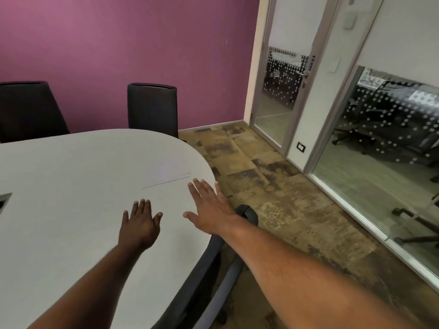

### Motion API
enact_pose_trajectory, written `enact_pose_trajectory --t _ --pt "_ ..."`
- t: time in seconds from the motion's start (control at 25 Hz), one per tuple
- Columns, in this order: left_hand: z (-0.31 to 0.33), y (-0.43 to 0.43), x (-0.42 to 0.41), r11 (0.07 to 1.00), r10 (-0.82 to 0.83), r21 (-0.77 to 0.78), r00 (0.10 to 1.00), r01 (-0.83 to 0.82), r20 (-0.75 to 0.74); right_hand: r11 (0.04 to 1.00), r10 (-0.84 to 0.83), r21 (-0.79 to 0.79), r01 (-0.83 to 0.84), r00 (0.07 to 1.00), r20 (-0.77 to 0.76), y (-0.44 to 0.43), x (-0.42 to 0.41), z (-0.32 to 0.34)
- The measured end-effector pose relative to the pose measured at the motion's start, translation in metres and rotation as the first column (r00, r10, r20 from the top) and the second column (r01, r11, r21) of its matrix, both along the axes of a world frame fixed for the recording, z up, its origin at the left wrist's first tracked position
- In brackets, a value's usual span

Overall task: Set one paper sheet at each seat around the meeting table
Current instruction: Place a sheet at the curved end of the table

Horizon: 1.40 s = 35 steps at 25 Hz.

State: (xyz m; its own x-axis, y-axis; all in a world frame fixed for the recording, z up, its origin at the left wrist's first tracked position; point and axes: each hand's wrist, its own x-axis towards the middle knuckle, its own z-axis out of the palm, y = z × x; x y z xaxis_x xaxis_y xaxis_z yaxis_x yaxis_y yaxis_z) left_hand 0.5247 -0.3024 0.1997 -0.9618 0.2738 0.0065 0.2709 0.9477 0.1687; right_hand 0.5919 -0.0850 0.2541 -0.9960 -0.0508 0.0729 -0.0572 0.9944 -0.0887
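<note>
A white paper sheet (166, 172) lies flat near the rounded right end of the pale meeting table (71, 176); it is hard to tell from the tabletop, only its near edge shows as a thin dark line. My right hand (209, 207) hovers flat and open just in front of that edge, fingers spread, holding nothing. My left hand (140, 224) is open too, palm down over the table, a little nearer to me and left of the sheet.
Two black chairs (153, 108) (28, 110) stand at the table's far side against a purple wall. Another chair's armrest (247, 213) pokes out beside the table's right edge. A cable port (3, 200) sits at the table's left. Glass door and partition stand at right.
</note>
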Motion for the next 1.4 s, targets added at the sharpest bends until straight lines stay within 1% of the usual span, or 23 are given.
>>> enact_pose_trajectory --t 0.08,0.28,0.52,0.64,0.72,0.88,1.04,1.16,1.32,1.4 --pt "0.009 0.033 -0.01 1.0 0.023 -0.003 1.0 -0.023 0.02 1.0 0.0 -0.017 0.0 1.0 0.003 0.035 -0.012 0.007" --pt "0.015 0.093 -0.035 0.996 0.091 -0.014 0.996 -0.091 -0.002 0.998 0.056 -0.026 -0.056 0.998 -0.002 0.104 -0.051 0.008" --pt "-0.006 0.176 -0.067 0.97 0.243 -0.018 0.97 -0.243 0.014 0.978 0.207 -0.017 -0.206 0.977 0.043 0.195 -0.119 -0.012" --pt "-0.016 0.222 -0.075 0.941 0.338 -0.008 0.939 -0.338 0.065 0.954 0.3 -0.022 -0.3 0.949 0.093 0.238 -0.154 -0.019" --pt "-0.021 0.249 -0.08 0.919 0.394 0.004 0.917 -0.395 0.062 0.939 0.344 -0.013 -0.345 0.931 0.12 0.258 -0.178 -0.023" --pt "-0.026 0.276 -0.103 0.87 0.49 0.014 0.866 -0.493 0.096 0.901 0.434 -0.066 -0.429 0.888 0.151 0.272 -0.229 -0.034" --pt "-0.046 0.289 -0.147 0.815 0.571 0.028 0.81 -0.579 0.137 0.871 0.49 -0.088 -0.483 0.852 0.184 0.274 -0.299 -0.054" --pt "-0.067 0.291 -0.194 0.772 0.622 0.033 0.765 -0.635 0.166 0.838 0.544 -0.079 -0.54 0.813 0.207 0.271 -0.355 -0.07" --pt "-0.087 0.29 -0.279 0.705 0.679 0.062 0.697 -0.707 0.23 0.803 0.59 -0.074 -0.591 0.771 0.239 0.264 -0.451 -0.085" --pt "-0.091 0.29 -0.309 0.679 0.704 0.07 0.675 -0.731 0.223 0.786 0.611 -0.074 -0.614 0.752 0.248 0.257 -0.492 -0.087"
